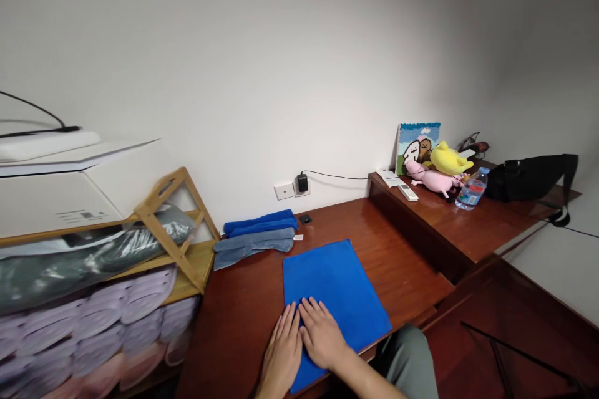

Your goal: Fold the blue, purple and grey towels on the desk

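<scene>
A blue cloth lies spread flat on the brown wooden desk, close to its front edge. My left hand rests at the cloth's left edge, palm down with the fingers stretched forward. Beside it, my right hand lies flat on the cloth, fingers extended, its thumb side touching or almost touching the left hand. Neither hand grips anything. Behind the cloth, near the wall, lie a folded grey-blue cloth with a white tag and a folded blue cloth.
On the raised right part of the desk are a water bottle, plush toys, a remote and a black bag. At left stands a wooden rack with lilac shoes. A charger is plugged into the wall.
</scene>
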The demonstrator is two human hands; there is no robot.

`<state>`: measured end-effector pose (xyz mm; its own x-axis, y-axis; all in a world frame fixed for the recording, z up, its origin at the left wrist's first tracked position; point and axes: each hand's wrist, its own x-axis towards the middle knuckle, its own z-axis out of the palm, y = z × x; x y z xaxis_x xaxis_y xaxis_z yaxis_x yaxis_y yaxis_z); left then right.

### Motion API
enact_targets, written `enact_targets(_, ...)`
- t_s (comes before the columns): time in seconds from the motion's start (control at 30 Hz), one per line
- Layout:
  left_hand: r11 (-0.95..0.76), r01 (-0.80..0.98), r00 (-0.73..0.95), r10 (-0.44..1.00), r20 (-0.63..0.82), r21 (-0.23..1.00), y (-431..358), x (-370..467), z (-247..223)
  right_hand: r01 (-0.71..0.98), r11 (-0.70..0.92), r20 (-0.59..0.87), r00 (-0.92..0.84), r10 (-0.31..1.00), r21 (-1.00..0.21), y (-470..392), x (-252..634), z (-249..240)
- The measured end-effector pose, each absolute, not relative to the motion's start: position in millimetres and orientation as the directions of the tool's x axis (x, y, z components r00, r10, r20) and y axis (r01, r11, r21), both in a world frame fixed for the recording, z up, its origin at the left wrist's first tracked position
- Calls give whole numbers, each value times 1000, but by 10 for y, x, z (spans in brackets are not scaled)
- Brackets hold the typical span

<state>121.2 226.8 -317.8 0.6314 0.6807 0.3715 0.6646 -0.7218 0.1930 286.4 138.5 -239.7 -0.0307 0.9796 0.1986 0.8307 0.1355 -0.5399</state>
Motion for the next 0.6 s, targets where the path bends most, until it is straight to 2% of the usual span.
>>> enact_targets(0.17, -687, 706, 618, 717, 323, 174, 2144, 1229, -3136, 895, 34, 140, 32, 990, -445, 1415, 3128, -2418)
enact_targets(0.33, -658, 725, 598, 749, 286, 206, 2123, 1312, -2953, 926, -226, 33, 247, 968, -302, 1303, 4068, -2347)
enact_targets(0.47, -638, 735, 603, 770, 206, 230, 2120, 1340, -2852, 880, -417, -62, 415, 908, -227, 1174, 4585, -2184)
enact_targets(0.53, -635, 735, 604, 773, 195, 237, 2132, 1344, -2832, 854, -469, -39, 473, 880, -225, 1151, 4581, -2110)
enact_targets(0.6, -633, 734, 601, 774, 199, 245, 2143, 1341, -2835, 858, -445, 30, 467, 884, -256, 1176, 4386, -2070)
